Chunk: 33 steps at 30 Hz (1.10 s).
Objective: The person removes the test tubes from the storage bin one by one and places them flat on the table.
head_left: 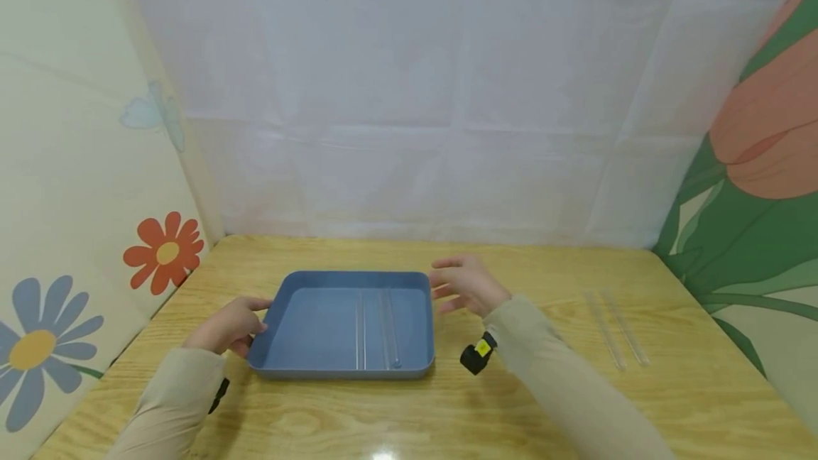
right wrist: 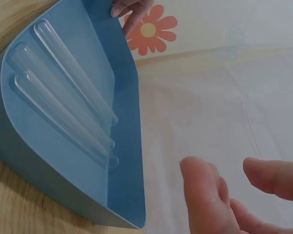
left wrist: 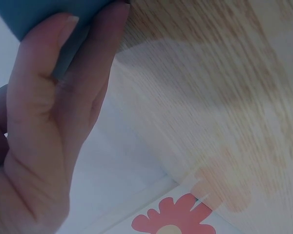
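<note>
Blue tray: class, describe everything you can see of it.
The blue tray is rectangular and shallow, with rounded corners, low walls and a smooth, plastic-looking finish. It sits open side up on the wood-grain table, holding three clear tubes towards its right. The left hand's grip pinches its left wall; the right hand's grip is close beside it, apart.

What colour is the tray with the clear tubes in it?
Blue; the tray shows best in the head view.
</note>
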Each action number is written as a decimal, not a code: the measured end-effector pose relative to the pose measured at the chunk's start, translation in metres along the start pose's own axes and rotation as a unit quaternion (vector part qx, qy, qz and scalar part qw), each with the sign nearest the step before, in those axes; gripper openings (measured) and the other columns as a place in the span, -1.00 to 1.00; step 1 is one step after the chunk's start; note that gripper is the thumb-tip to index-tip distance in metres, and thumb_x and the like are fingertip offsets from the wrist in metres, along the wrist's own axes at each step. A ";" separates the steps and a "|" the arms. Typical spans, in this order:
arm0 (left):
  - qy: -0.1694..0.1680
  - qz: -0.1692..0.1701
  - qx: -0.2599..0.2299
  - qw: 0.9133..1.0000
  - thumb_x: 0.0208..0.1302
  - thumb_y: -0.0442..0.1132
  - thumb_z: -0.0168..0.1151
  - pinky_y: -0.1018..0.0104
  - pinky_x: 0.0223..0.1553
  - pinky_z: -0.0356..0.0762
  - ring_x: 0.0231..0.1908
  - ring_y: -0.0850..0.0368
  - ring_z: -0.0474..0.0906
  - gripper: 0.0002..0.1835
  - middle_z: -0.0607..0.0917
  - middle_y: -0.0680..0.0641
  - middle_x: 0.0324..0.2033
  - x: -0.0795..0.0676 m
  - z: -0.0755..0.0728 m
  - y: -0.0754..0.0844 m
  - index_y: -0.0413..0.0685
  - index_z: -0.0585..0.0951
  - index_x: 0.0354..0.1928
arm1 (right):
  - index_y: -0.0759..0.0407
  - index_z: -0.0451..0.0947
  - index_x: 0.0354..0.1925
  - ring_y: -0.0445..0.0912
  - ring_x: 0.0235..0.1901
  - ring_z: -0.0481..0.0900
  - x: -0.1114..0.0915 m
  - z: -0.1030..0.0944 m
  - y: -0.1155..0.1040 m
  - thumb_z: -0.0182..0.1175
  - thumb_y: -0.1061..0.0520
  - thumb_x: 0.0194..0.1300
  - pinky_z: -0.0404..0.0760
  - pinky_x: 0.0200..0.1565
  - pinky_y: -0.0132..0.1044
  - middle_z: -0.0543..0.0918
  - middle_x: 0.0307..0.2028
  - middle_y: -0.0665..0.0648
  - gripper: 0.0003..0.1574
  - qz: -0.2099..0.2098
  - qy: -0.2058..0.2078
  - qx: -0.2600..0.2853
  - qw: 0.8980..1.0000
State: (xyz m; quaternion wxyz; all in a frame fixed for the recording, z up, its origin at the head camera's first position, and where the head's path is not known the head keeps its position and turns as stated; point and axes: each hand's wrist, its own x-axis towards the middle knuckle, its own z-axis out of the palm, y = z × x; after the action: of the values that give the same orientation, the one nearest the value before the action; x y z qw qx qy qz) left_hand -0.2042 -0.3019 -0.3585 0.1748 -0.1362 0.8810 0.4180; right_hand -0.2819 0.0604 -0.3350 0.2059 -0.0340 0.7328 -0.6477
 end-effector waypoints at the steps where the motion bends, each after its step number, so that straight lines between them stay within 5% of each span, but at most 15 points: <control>1: 0.000 0.001 0.001 1.000 0.36 -0.55 -0.07 0.22 -0.49 0.61 -0.49 0.03 0.56 -0.39 0.52 -0.39 -0.13 0.000 0.000 0.000 -0.51 0.05 0.41 | 0.41 0.36 0.23 -0.01 -0.34 0.60 0.000 0.002 0.000 0.18 0.32 0.30 0.68 -0.37 -0.15 0.62 -0.16 0.28 -0.45 -0.002 -0.005 0.003 1.000; 9: 0.002 0.005 -0.001 1.000 0.36 -0.55 -0.08 0.22 -0.50 0.61 -0.49 0.02 0.59 -0.40 0.52 -0.44 -0.10 0.001 0.000 0.001 -0.51 0.05 0.40 | 0.46 0.32 0.24 -0.03 -0.41 0.60 0.003 0.014 0.002 0.19 0.34 0.29 0.68 -0.40 -0.16 0.60 -0.14 0.32 -0.42 -0.008 -0.030 0.019 0.999; 23: 0.002 0.003 -0.018 1.000 0.33 -0.59 -0.07 0.14 -0.44 0.64 -0.44 -0.04 0.60 -0.40 0.52 -0.43 -0.12 0.001 0.004 -0.004 -0.55 0.06 0.38 | 0.51 0.30 0.25 -0.06 -0.44 0.57 0.017 0.044 0.011 0.14 0.42 0.25 0.67 -0.26 -0.03 0.50 0.12 0.40 -0.40 0.053 -0.061 0.020 0.997; 33: 0.008 0.007 -0.011 1.000 0.34 -0.57 -0.07 0.15 -0.44 0.64 -0.45 -0.03 0.61 -0.40 0.50 -0.46 -0.09 0.002 0.003 -0.001 -0.53 0.06 0.39 | 0.45 0.31 0.24 -0.05 -0.51 0.50 0.023 0.062 0.012 0.13 0.41 0.26 0.65 -0.24 0.05 0.54 -0.19 0.33 -0.42 0.080 -0.032 -0.021 0.996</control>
State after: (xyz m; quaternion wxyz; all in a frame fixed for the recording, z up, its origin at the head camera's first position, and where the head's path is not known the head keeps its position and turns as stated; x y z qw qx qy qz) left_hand -0.2052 -0.3003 -0.3614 0.1632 -0.1350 0.8786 0.4281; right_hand -0.2784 -0.0032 -0.3572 0.2795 0.0002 0.7398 -0.6120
